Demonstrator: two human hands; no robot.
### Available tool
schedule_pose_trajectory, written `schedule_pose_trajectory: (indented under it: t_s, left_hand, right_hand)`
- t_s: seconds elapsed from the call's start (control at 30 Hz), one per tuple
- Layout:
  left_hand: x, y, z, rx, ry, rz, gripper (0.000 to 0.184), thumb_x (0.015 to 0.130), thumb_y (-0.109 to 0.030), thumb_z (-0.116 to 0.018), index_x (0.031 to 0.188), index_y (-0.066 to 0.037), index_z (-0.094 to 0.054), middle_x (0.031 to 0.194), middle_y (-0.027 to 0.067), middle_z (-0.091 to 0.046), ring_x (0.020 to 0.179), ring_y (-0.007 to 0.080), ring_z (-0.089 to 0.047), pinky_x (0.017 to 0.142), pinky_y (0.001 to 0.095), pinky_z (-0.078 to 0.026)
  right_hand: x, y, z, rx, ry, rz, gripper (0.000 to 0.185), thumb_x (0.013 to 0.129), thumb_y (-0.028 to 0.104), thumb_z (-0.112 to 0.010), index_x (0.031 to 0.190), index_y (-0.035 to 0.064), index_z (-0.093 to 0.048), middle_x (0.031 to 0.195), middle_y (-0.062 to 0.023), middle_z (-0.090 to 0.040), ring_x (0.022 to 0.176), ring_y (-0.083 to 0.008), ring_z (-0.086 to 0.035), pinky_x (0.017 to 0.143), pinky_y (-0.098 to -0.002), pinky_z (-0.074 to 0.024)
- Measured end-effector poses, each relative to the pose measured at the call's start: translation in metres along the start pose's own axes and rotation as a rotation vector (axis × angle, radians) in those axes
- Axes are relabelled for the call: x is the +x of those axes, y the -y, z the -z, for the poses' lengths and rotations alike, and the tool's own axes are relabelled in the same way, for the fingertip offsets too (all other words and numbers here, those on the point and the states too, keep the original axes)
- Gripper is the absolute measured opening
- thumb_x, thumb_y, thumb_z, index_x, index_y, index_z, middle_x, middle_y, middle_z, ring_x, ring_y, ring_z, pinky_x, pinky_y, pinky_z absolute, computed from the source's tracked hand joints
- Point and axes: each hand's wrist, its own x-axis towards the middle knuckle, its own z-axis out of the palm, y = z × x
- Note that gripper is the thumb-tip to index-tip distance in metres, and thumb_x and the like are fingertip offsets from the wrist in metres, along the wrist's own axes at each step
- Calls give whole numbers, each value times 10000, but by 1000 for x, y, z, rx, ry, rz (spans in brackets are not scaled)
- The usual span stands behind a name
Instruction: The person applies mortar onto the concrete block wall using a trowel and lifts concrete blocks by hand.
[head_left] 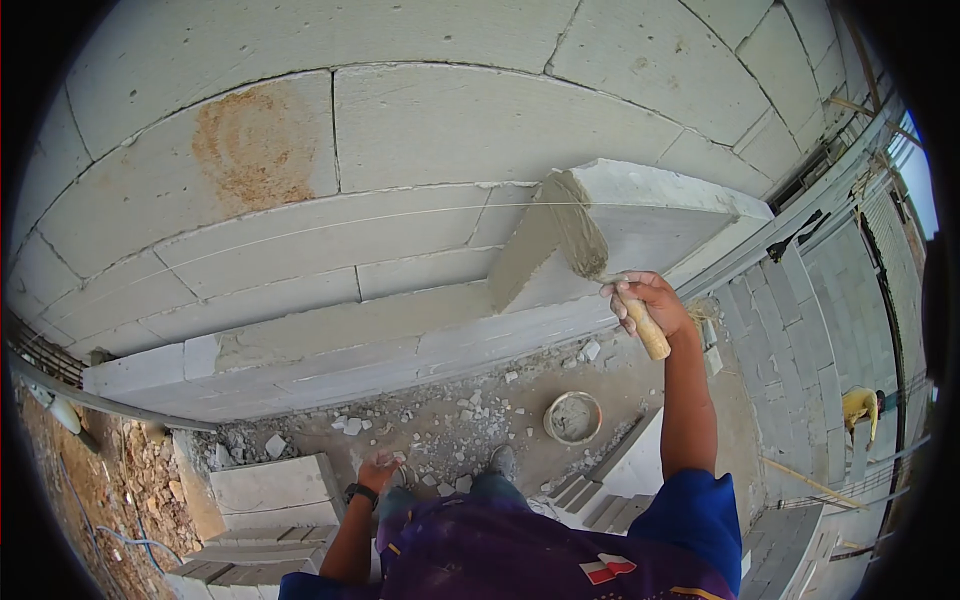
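Observation:
My right hand (645, 303) is closed round the wooden handle of a trowel (642, 322). Grey mortar covers the trowel's blade, which lies against the end of a pale block (655, 235) on the low wall. That end face is partly coated with mortar (530, 245). To its left, a layer of mortar (330, 325) runs along the top of the lower course (135, 370). A thin string (400, 210) stretches across in front of the tall block wall. Low beside my body is my left hand (378, 472), its fingers bent; whether it holds anything is too small to tell.
A round bucket (573, 417) of grey mix stands on the floor among block fragments (350, 425). Stacked blocks (275, 490) lie at lower left, more (630, 470) right of my legs. At far right, a person in yellow (860, 405) bends near another block wall. Rubble and a blue hose lie lower left.

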Motion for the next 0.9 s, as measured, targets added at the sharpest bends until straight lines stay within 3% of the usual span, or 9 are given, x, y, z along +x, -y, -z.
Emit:
schedule_pose_trajectory:
  t_s: [0.23,0.37,0.4,0.5,0.63,0.7,0.8,0.83,0.9]
  left_hand:
    - [-3,-19,10,-75,-42,26,737,772,-474,-824,1258,39,-614,1159,201,-710,1096,299,-686,921,380,-536]
    - [1,-18,3,15,34,33,761,770,-467,-832,1279,46,-592,1171,196,-703,1105,282,-680,920,369,-538]
    - [1,-25,5,85,54,33,767,770,-464,-834,1285,48,-586,1176,193,-700,1106,274,-679,920,366,-538]
    - [11,-24,-4,-100,74,59,778,773,-464,-836,1299,47,-574,1190,193,-688,1093,257,-678,914,364,-540]
    - [25,-21,-15,-232,42,-10,791,778,-455,-835,1313,57,-560,1198,203,-679,1081,253,-677,919,355,-540]
    - [12,-40,-10,-289,15,-16,801,777,-454,-836,1320,64,-553,1190,210,-681,1080,259,-678,925,351,-539]
    - [15,-12,-23,-296,-51,-15,805,773,-444,-841,1315,77,-552,1180,219,-684,1072,261,-684,902,361,-549]
    - [11,-3,-28,-388,-68,-17,739,770,-440,-841,1238,74,-592,1136,220,-703,1036,279,-703,857,375,-561]
    - [1,15,-31,-202,-126,-24,686,768,-442,-841,1175,63,-615,1110,215,-714,1011,295,-712,834,381,-566]
  right_hand:
    - [-80,-43,36,-2,-9,44,215,872,86,-697,1031,-57,-674,729,-98,-647,542,-161,-611,459,-282,-492]
    - [-91,-10,11,-372,-109,294,201,836,52,-747,1022,-8,-698,825,-69,-657,686,-126,-614,591,-292,-503]
    - [-87,15,4,-573,-139,352,219,842,78,-752,1034,-11,-693,833,-67,-657,711,-129,-608,633,-291,-498]
    - [-60,102,-19,-1046,-213,470,304,854,175,-770,1077,-11,-678,854,-78,-670,807,-165,-603,773,-308,-482]
    - [6,183,-41,-1378,-115,248,399,849,256,-769,1157,18,-684,1034,-133,-700,894,-261,-630,853,-350,-485]
    - [46,192,-39,-1538,-54,339,407,815,268,-788,1121,16,-693,958,-132,-711,884,-271,-644,844,-368,-490]
    - [87,200,-40,-1728,61,212,416,792,276,-789,1112,24,-700,969,-146,-722,932,-310,-661,859,-390,-495]
    - [88,204,-45,-1784,37,183,404,765,234,-802,1106,36,-714,987,-138,-729,928,-306,-668,848,-392,-504]
    - [77,219,-56,-1863,-12,22,404,746,211,-814,1102,44,-721,988,-141,-734,919,-307,-679,828,-397,-515]
